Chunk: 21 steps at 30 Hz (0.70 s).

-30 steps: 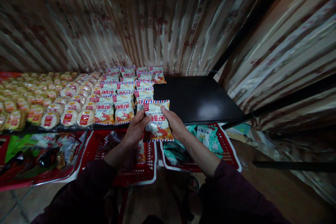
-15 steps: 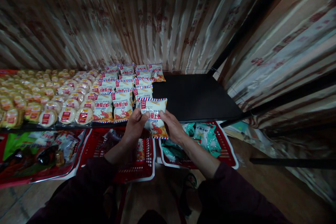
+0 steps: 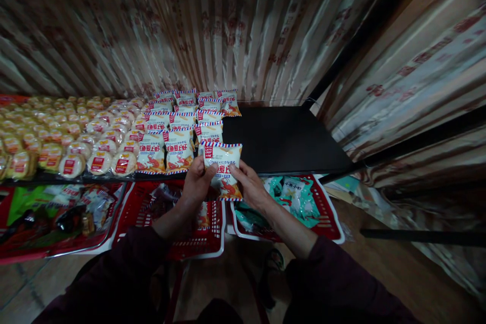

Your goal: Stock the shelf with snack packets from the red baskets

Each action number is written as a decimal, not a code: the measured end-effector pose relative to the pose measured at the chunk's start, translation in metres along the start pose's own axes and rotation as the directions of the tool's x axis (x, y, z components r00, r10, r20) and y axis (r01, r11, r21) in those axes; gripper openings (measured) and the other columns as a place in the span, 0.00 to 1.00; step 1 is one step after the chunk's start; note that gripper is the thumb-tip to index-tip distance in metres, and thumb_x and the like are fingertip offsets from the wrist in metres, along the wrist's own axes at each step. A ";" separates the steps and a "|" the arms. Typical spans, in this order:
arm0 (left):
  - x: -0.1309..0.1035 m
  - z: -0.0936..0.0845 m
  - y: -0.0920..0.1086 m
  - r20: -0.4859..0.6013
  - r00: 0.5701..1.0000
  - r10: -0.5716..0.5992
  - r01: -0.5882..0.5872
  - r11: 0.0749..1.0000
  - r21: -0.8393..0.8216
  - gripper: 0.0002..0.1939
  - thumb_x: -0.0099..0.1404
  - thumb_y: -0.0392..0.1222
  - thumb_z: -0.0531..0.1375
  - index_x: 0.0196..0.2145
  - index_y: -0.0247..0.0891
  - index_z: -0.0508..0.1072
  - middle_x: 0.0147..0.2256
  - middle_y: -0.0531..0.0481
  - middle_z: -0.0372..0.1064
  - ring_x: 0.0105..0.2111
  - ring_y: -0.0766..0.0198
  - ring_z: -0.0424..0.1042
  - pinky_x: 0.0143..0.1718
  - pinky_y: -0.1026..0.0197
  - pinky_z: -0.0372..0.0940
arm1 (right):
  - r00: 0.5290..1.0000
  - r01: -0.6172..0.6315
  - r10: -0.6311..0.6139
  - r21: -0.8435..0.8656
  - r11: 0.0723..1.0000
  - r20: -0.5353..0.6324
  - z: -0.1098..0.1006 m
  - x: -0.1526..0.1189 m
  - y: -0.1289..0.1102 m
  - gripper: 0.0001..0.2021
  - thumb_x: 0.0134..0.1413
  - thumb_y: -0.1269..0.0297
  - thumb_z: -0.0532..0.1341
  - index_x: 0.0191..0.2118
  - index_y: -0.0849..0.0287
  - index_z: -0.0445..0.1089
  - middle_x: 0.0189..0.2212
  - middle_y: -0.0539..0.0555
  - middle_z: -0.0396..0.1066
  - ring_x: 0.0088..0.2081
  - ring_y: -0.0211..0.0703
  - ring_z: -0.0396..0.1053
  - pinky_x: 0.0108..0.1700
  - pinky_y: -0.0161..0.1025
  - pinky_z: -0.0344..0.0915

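Observation:
Between my two hands is a white snack bag (image 3: 224,154) with red lettering, a shrimp picture and striped edges, held upright in front of the black shelf (image 3: 281,136). My left hand (image 3: 197,182) grips its left side, and my right hand (image 3: 248,185) pinches the right side. Just beyond it, matching snack bags (image 3: 180,149) stand in rows on the shelf, faces toward me. The held bag hides part of the nearest one in the right-hand column. Left of these rows are round wrapped crackers (image 3: 123,162) with red labels.
Below the shelf edge stand red baskets: one with green packets (image 3: 298,195) at right, a middle basket (image 3: 218,248) under my left forearm, and one with mixed packets (image 3: 34,207) at left. A patterned curtain (image 3: 228,25) hangs behind; a black post (image 3: 353,40) rises at right.
The snack bag stays in both hands at nearly the same spot, its top now leaning slightly differently. The view has shifted a little, and the shelf rows appear slightly higher and further right.

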State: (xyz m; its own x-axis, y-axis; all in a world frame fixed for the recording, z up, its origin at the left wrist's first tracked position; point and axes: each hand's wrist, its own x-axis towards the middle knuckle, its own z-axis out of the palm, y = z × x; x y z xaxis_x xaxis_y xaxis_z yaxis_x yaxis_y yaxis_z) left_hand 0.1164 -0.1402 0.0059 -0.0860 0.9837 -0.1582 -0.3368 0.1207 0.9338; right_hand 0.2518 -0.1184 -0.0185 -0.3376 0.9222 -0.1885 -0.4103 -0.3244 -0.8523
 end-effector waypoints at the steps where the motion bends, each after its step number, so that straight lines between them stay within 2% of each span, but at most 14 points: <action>1: -0.001 -0.001 0.000 0.002 1.000 -0.008 0.008 1.000 -0.009 0.21 0.54 0.48 0.63 0.43 0.37 0.67 0.38 0.47 0.76 0.42 0.57 0.73 0.47 0.56 0.66 | 1.000 0.003 -0.003 0.006 1.000 0.007 0.000 0.000 0.001 0.25 0.44 0.53 0.68 0.49 0.56 0.68 0.37 0.53 0.77 0.40 0.48 0.74 0.41 0.41 0.70; 6: 0.000 -0.002 0.001 -0.013 1.000 -0.017 0.017 1.000 -0.014 0.22 0.56 0.49 0.62 0.46 0.37 0.67 0.41 0.46 0.75 0.42 0.57 0.73 0.46 0.56 0.66 | 1.000 0.022 -0.022 0.003 1.000 -0.014 0.002 0.004 0.004 0.23 0.45 0.53 0.68 0.47 0.56 0.69 0.38 0.53 0.77 0.39 0.47 0.74 0.39 0.40 0.70; 12: 0.003 0.000 -0.001 -0.091 0.992 0.090 -0.090 0.996 0.003 0.27 0.56 0.49 0.61 0.51 0.37 0.62 0.46 0.43 0.72 0.48 0.55 0.70 0.49 0.54 0.65 | 0.997 0.069 -0.068 0.012 0.998 -0.032 0.005 0.005 0.001 0.19 0.49 0.52 0.65 0.46 0.55 0.71 0.39 0.52 0.77 0.40 0.47 0.74 0.41 0.41 0.70; 15: 0.006 -0.002 -0.004 -0.135 0.982 0.131 -0.130 0.991 0.020 0.30 0.55 0.46 0.62 0.53 0.37 0.57 0.46 0.42 0.70 0.46 0.56 0.71 0.46 0.55 0.65 | 0.994 0.081 -0.081 -0.011 0.997 -0.069 0.004 0.005 0.002 0.20 0.51 0.49 0.62 0.45 0.56 0.72 0.40 0.52 0.77 0.44 0.49 0.73 0.45 0.43 0.69; 17: 0.008 -0.004 -0.006 -0.184 0.965 0.190 -0.178 0.981 0.079 0.29 0.54 0.45 0.62 0.52 0.38 0.58 0.45 0.43 0.68 0.43 0.60 0.71 0.43 0.57 0.66 | 0.991 0.082 -0.084 -0.027 0.996 -0.104 0.003 0.005 0.003 0.20 0.51 0.48 0.61 0.43 0.56 0.73 0.40 0.52 0.77 0.46 0.49 0.72 0.48 0.44 0.67; 21: 0.011 -0.010 -0.007 -0.281 0.899 0.336 -0.260 0.925 0.276 0.22 0.52 0.42 0.63 0.45 0.38 0.64 0.40 0.48 0.65 0.39 0.65 0.68 0.38 0.63 0.65 | 0.985 0.107 -0.110 -0.032 0.994 -0.131 0.006 0.007 0.000 0.20 0.49 0.49 0.63 0.44 0.55 0.73 0.41 0.51 0.77 0.49 0.49 0.70 0.51 0.45 0.65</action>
State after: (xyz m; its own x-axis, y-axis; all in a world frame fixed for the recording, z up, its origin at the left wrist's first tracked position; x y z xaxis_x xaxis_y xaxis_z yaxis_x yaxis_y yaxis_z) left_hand 0.1086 -0.1318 -0.0055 -0.4536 0.8875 0.0815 -0.0305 -0.1069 0.9938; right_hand 0.2447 -0.1137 -0.0172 -0.1763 0.9719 -0.1560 -0.4166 -0.2172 -0.8828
